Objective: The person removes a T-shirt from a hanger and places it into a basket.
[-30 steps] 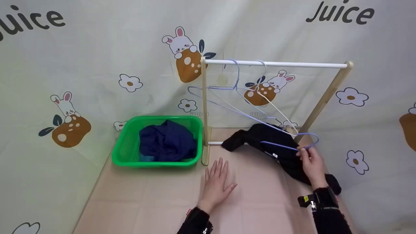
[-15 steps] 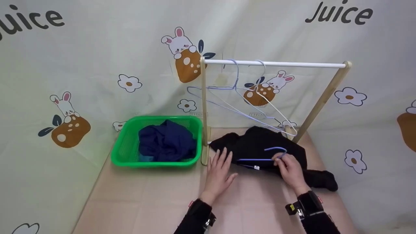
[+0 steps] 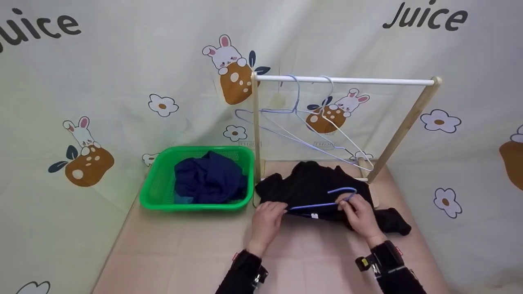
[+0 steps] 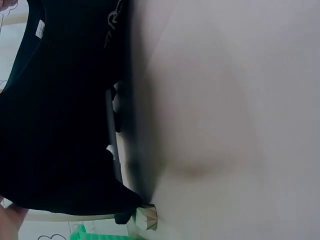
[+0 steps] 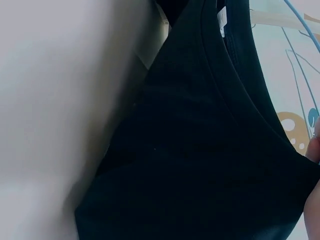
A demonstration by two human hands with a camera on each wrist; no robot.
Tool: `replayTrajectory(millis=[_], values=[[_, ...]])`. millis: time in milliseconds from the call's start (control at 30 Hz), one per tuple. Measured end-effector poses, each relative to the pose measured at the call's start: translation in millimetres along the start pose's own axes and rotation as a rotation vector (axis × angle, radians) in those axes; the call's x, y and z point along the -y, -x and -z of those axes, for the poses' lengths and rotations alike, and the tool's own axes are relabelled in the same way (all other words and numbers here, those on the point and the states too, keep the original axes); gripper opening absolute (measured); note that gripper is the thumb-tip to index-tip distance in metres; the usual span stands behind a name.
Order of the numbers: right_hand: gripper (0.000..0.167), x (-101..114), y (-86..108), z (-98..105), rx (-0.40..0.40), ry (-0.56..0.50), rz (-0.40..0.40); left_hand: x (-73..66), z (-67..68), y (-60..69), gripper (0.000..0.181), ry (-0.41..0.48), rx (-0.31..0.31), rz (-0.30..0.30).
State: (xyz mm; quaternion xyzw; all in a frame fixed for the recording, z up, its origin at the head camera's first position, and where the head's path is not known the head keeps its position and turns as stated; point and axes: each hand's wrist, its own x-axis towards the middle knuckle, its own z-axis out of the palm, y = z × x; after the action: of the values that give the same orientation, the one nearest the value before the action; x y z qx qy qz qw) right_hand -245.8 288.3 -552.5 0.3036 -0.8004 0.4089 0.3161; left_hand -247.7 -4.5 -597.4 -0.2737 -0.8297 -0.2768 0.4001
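Observation:
A black shirt (image 3: 310, 181), with a white tag (image 3: 314, 216) at its neckline, hangs from a blue clothes hanger (image 3: 312, 206) low over the table. My right hand (image 3: 361, 216) pinches the hanger near its hook, and in the right wrist view its thumb (image 5: 312, 212) also presses on the shirt's cloth. At the left shoulder my left hand (image 3: 267, 222) has its fingers curled over the shirt by the hanger's end. In the left wrist view, part of that left hand (image 4: 10, 220) grips the shirt's edge. Much of the hanger is hidden inside the cloth.
Behind the shirt stands a small clothes rack (image 3: 367, 81) with a white rail. A blue hanger (image 3: 297, 96) and a white hanger (image 3: 347, 139) hang from it. To the left, a green basket (image 3: 149, 192) holds dark blue clothing (image 3: 210, 177).
My right hand has brought the hanger and black shirt left and down. The left hand was spread flat beside the rack; now its fingers are curled on the shirt's shoulder.

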Motion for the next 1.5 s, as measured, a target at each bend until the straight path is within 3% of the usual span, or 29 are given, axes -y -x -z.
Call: replayTrajectory(millis=[100, 333, 433, 700, 800, 1000, 1167, 1333, 1500], values=[[0.032, 5.0, -3.9, 2.1, -0.004, -0.036, -0.011, 4.0, 4.9, -4.5, 0.013, 0.020, -0.022, 0.001], [0.025, 32.6, -17.6, 19.9, -0.042, -0.132, -0.085, 16.4, 22.3, -18.3, 0.014, 0.051, -0.090, 0.075], [0.022, 34.8, -18.7, 24.8, -0.055, -0.154, -0.127, 20.9, 27.3, -22.0, 0.013, 0.054, -0.122, 0.108], [0.017, 26.0, -15.3, 24.7, -0.133, -0.325, -0.208, 27.7, 33.2, -19.7, 0.016, 0.030, -0.123, 0.227], [0.017, 14.9, -11.6, 22.2, -0.145, -0.401, -0.209, 28.9, 34.0, -17.3, 0.015, 0.031, -0.116, 0.238], [0.011, 4.8, -9.3, 19.4, -0.035, -0.611, -0.248, 28.1, 31.8, -15.8, 0.011, 0.061, -0.038, 0.215], [0.009, 10.8, -21.4, 18.0, 0.010, -0.689, -0.256, 22.6, 28.8, -13.5, 0.010, 0.087, 0.057, 0.204], [0.009, 21.0, -37.8, 14.5, -0.015, -0.746, -0.212, 18.9, 22.9, -7.4, 0.009, 0.117, 0.167, 0.186], [0.010, 31.6, -52.9, 10.8, -0.085, -0.778, -0.153, 18.0, 16.5, 3.5, 0.007, 0.092, 0.295, 0.218]])
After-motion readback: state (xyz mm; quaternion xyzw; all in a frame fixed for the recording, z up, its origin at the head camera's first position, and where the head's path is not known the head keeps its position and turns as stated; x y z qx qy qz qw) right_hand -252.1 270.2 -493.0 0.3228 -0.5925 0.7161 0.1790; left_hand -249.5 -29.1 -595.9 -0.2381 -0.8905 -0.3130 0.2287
